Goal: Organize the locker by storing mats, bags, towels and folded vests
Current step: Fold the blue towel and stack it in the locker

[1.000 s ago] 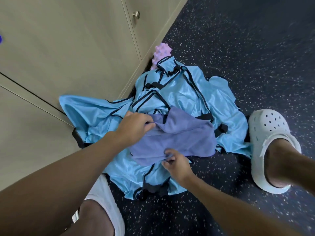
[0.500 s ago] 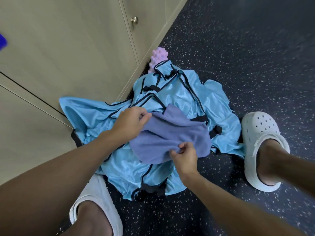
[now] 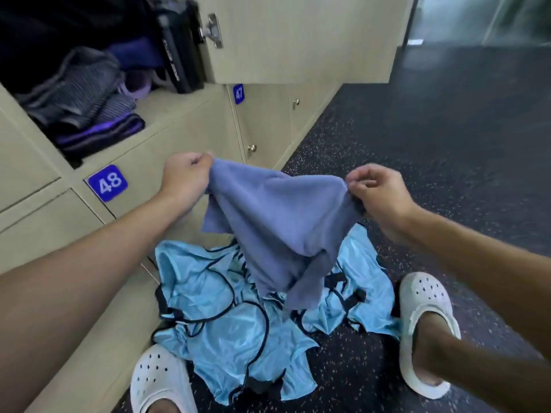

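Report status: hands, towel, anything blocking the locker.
Left hand and right hand each pinch a top corner of the purple towel, hanging unfolded. Blue vests heaped on floor beneath. Open locker partly filled with dark folded items.

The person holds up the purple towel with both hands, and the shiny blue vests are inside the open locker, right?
Not quite. The left hand and right hand do hold up the purple towel, but the shiny blue vests lie heaped on the floor beneath it, not inside the open locker. The head view shows this.
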`<state>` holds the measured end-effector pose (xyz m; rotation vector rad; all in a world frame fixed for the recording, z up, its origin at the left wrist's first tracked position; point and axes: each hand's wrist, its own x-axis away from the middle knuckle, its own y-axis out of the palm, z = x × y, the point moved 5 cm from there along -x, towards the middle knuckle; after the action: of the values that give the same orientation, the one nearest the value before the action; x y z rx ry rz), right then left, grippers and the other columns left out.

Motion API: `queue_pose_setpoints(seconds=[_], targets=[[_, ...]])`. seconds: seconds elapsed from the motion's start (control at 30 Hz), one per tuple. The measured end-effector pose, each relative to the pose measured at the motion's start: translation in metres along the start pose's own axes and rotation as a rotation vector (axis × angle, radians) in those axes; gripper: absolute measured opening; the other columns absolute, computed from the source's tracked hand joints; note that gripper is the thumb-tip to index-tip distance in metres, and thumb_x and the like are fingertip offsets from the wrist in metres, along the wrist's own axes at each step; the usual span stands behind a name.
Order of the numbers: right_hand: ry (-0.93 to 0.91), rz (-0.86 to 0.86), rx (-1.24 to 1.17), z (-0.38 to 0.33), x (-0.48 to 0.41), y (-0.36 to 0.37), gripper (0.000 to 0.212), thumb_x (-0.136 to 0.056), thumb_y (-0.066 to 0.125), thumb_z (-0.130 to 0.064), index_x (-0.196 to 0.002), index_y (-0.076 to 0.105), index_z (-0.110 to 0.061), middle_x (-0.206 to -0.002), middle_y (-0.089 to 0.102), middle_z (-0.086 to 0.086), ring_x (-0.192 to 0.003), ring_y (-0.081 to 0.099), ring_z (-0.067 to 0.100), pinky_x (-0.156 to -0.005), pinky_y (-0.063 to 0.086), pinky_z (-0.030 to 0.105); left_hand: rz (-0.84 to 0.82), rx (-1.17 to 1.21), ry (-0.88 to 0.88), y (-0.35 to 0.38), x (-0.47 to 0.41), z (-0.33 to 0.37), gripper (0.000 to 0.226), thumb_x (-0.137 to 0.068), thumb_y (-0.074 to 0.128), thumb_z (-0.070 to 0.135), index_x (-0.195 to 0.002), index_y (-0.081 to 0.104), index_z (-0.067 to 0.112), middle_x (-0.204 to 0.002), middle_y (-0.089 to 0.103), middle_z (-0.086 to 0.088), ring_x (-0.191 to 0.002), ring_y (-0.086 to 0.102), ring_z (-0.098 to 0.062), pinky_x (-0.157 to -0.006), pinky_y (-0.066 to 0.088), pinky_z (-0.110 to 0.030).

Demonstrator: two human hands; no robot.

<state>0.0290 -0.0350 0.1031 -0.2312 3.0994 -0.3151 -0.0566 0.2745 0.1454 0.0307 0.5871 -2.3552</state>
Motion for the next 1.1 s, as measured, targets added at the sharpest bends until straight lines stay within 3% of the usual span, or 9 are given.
queue_pose_setpoints(seconds=[0.1, 0.23, 0.33, 0.5, 0.6, 0.7, 0.87, 0.93, 1.1], targets=[[0.011, -0.116, -0.023, -0.049, -0.010, -0.014, 0.011, -0.094, 0.060, -0.004, -0.091, 0.062, -0.015, -0.068, 0.056, 0.005, -0.056, 0.047, 0.015, -0.050, 0.039, 0.024, -0.018, 0.087, -0.061, -0.018, -0.006, 0.032, 0.023, -0.101, 0.049, 0.025, -0.082, 0.056, 0.014, -0.076, 0.046, -0.011, -0.064, 0.045, -0.020, -0.045, 0.052, -0.024], [0.122, -0.353, -0.137, -0.077, -0.007, -0.011, 0.027, -0.085, 0.062, 0.013, -0.104, 0.062, -0.006, -0.087, 0.068, 0.015, -0.072, 0.066, 0.020, -0.060, 0.056, 0.026, 0.011, 0.077, -0.121, -0.040, -0.010, 0.060, 0.023, -0.099, 0.046, 0.021, -0.081, 0.058, 0.016, -0.067, 0.050, -0.004, -0.053, 0.044, -0.017, -0.044, 0.046, -0.021], [0.066, -0.252, -0.134, -0.090, -0.015, -0.010, 0.022, -0.089, 0.061, 0.008, -0.089, 0.059, -0.014, -0.082, 0.061, 0.011, -0.066, 0.057, 0.017, -0.051, 0.050, 0.028, 0.032, 0.168, -0.261, -0.051, -0.011, 0.065, 0.028, -0.098, 0.045, 0.014, -0.070, 0.050, 0.018, -0.065, 0.051, -0.003, -0.052, 0.044, -0.017, -0.047, 0.040, -0.017], [0.020, -0.098, -0.148, -0.109, -0.035, 0.005, 0.018, -0.092, 0.063, 0.000, -0.102, 0.058, -0.013, -0.077, 0.060, 0.006, -0.063, 0.052, 0.015, -0.054, 0.043, 0.028, -0.283, 0.497, -0.379, -0.050, 0.004, 0.074, 0.014, -0.094, 0.057, -0.005, -0.104, 0.060, 0.003, -0.101, 0.065, -0.018, -0.074, 0.068, -0.020, -0.059, 0.059, -0.027], [0.104, -0.284, -0.289, -0.119, -0.044, 0.020, 0.034, -0.088, 0.064, 0.006, -0.119, 0.056, -0.008, -0.097, 0.062, 0.014, -0.080, 0.059, 0.020, -0.071, 0.050, 0.030, -0.262, 0.551, -0.372, -0.049, 0.004, 0.069, 0.040, -0.091, 0.052, -0.016, -0.120, 0.053, 0.013, -0.097, 0.066, -0.020, -0.080, 0.067, -0.021, -0.059, 0.059, -0.023], [0.134, -0.544, -0.140, -0.118, -0.042, 0.030, 0.038, -0.087, 0.056, 0.016, -0.116, 0.057, -0.008, -0.095, 0.064, 0.018, -0.082, 0.061, 0.022, -0.071, 0.054, 0.025, -0.110, 0.576, -0.332, -0.053, -0.012, 0.067, 0.026, -0.091, 0.053, -0.016, -0.104, 0.063, 0.004, -0.088, 0.063, -0.017, -0.079, 0.063, -0.020, -0.057, 0.057, -0.017], [0.021, -0.467, 0.042, -0.120, -0.064, 0.025, 0.026, -0.094, 0.050, 0.011, -0.087, 0.056, -0.014, -0.081, 0.061, 0.010, -0.070, 0.054, 0.019, -0.065, 0.053, 0.036, -0.167, 0.377, -0.283, -0.058, -0.031, 0.055, 0.050, -0.083, 0.058, -0.022, -0.127, 0.061, 0.003, -0.117, 0.065, -0.016, -0.109, 0.064, -0.019, -0.087, 0.050, -0.022], [-0.019, -0.391, 0.000, -0.124, -0.079, 0.026, 0.022, -0.095, 0.053, 0.005, -0.086, 0.058, -0.014, -0.075, 0.060, 0.008, -0.063, 0.051, 0.016, -0.052, 0.046, 0.027, -0.146, 0.260, -0.230, -0.062, -0.038, 0.053, 0.062, -0.081, 0.059, -0.023, -0.136, 0.056, 0.006, -0.126, 0.063, -0.014, -0.117, 0.062, -0.021, -0.089, 0.048, -0.023], [0.038, -0.491, -0.260, -0.139, -0.103, 0.037, 0.011, -0.091, 0.059, 0.001, -0.096, 0.068, -0.004, -0.082, 0.069, 0.009, -0.069, 0.066, 0.012, -0.060, 0.054, 0.020, 0.040, -0.038, -0.108, -0.073, -0.048, 0.055, 0.054, -0.061, 0.078, 0.007, -0.109, 0.071, 0.030, -0.114, 0.070, -0.013, -0.107, 0.068, -0.026, -0.097, 0.054, -0.041]])
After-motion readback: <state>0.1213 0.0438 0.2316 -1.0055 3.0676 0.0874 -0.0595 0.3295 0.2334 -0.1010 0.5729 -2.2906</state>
